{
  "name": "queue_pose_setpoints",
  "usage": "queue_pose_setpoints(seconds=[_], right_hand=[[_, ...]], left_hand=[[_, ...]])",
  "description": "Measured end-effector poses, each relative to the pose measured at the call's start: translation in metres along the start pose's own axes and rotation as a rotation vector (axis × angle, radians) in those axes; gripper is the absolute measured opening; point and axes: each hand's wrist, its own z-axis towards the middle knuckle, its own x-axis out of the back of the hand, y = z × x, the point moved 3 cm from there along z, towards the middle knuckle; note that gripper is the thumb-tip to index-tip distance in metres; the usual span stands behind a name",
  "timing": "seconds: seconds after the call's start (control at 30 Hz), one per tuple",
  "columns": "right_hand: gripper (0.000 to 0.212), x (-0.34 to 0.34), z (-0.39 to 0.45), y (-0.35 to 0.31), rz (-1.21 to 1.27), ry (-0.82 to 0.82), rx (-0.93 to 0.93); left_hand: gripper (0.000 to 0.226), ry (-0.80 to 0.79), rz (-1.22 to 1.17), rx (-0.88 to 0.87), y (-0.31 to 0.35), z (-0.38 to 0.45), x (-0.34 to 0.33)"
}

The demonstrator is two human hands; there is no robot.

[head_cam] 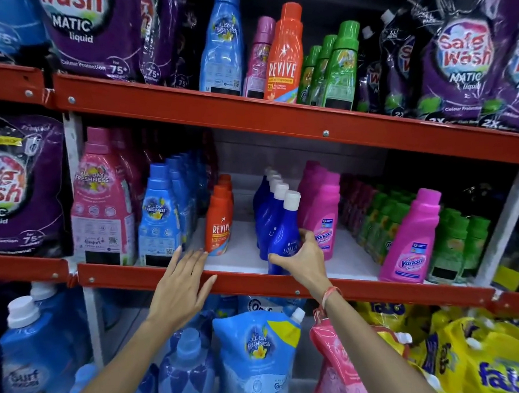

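A dark blue Ujala bottle with a white cap stands at the front of a row of like bottles on the middle shelf. My right hand grips its lower body, thumb on the left side and fingers curled round the right. My left hand hovers with straight, spread fingers in front of the red shelf edge, its fingertips just below an orange Revive bottle. I cannot tell whether they touch it.
Pink Vanish bottles and green bottles stand to the right, light blue bottles and a pink one to the left. Purple Safe Wash pouches fill the top shelf. Blue, pink and yellow pouches sit below.
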Motion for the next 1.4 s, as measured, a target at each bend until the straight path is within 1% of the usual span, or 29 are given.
queue_pose_setpoints(seconds=[0.13, 0.27, 0.3, 0.37, 0.43, 0.5, 0.53, 0.63, 0.7, 0.77, 0.8, 0.9, 0.93, 0.97, 1.07, 1.17, 1.3, 1.33, 1.4], right_hand=[[0.081, 0.001, 0.0, 0.003, 0.015, -0.041, 0.013], [0.083, 0.006, -0.002, 0.003, 0.014, -0.121, 0.025], [0.082, 0.009, -0.003, -0.001, -0.007, -0.107, 0.04], [0.071, 0.021, -0.006, -0.015, -0.054, 0.034, 0.106], [0.049, 0.037, -0.007, -0.039, -0.05, 0.218, 0.221], [0.028, 0.053, -0.007, -0.072, 0.009, 0.334, 0.354], [0.022, 0.062, -0.006, -0.09, 0.035, 0.376, 0.422], [0.013, 0.086, 0.003, -0.144, 0.106, 0.485, 0.605], [0.014, 0.099, 0.015, -0.174, 0.133, 0.519, 0.659], [0.021, 0.106, 0.033, -0.198, 0.123, 0.494, 0.65], [0.027, 0.108, 0.044, -0.208, 0.099, 0.462, 0.619], [0.053, 0.112, 0.076, -0.228, -0.006, 0.341, 0.451], [0.057, 0.112, 0.085, -0.232, -0.01, 0.29, 0.395], [0.056, 0.112, 0.092, -0.237, 0.001, 0.236, 0.355], [0.043, 0.11, 0.107, -0.248, -0.019, 0.111, 0.311], [0.045, 0.108, 0.116, -0.251, 0.014, 0.078, 0.256], [0.045, 0.11, 0.117, -0.247, 0.262, 0.066, 0.188], [0.043, 0.112, 0.116, -0.246, 0.329, 0.063, 0.177], [0.029, 0.118, 0.112, -0.247, 0.426, 0.064, 0.192]], left_hand=[[0.058, -0.003, -0.008, 0.004, 0.001, -0.001, 0.002], [0.06, -0.009, -0.036, 0.038, 0.002, -0.002, 0.004], [0.061, -0.013, -0.04, 0.045, 0.002, -0.002, 0.004], [0.062, -0.02, -0.039, 0.052, 0.003, -0.001, 0.004], [0.065, -0.027, -0.029, 0.058, 0.004, -0.001, 0.005], [0.068, -0.03, -0.016, 0.073, 0.005, 0.0, 0.005], [0.07, -0.029, -0.011, 0.081, 0.005, 0.0, 0.005], [0.072, -0.021, 0.008, 0.082, 0.005, 0.001, 0.007], [0.076, -0.029, 0.029, 0.08, 0.005, 0.002, 0.007], [0.08, -0.025, 0.037, 0.083, 0.005, 0.002, 0.009], [0.081, -0.019, 0.036, 0.088, 0.005, 0.002, 0.009], [0.085, 0.016, 0.031, 0.093, 0.004, 0.002, 0.01], [0.085, 0.028, 0.036, 0.091, 0.004, 0.003, 0.01], [0.086, 0.035, 0.042, 0.089, 0.003, 0.003, 0.01], [0.085, 0.065, 0.056, 0.078, 0.002, 0.005, 0.008], [0.084, 0.092, 0.056, 0.081, 0.0, 0.007, 0.005], [0.084, 0.07, 0.043, 0.091, -0.001, 0.007, 0.002], [0.084, 0.063, 0.04, 0.094, -0.002, 0.007, 0.001], [0.084, 0.056, 0.033, 0.102, -0.002, 0.007, 0.001]])
